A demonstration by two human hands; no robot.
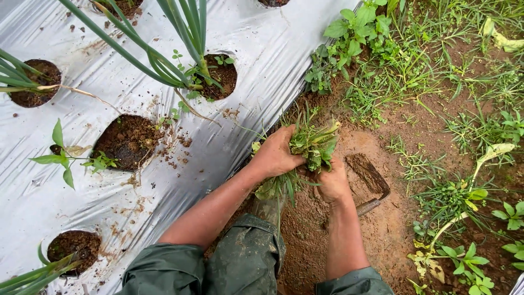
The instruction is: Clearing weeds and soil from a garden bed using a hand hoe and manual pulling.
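Note:
My left hand [277, 154] grips a bunch of pulled green weeds [312, 146] at the edge of the silver plastic mulch sheet [262, 49]. My right hand [333, 183] is closed on the lower part of the same bunch, fingers muddy. Just right of that hand a small hoe [371, 183] with a soil-caked blade lies on the bare brown soil [376, 229]. My knee in muddy green trousers [248, 254] is below the hands.
The mulch sheet has round planting holes: an onion-like plant with long green leaves [194, 71], a small leafy seedling [65, 158], and soil-filled holes [128, 139]. Weeds and grass [458, 196] cover the furrow at the right.

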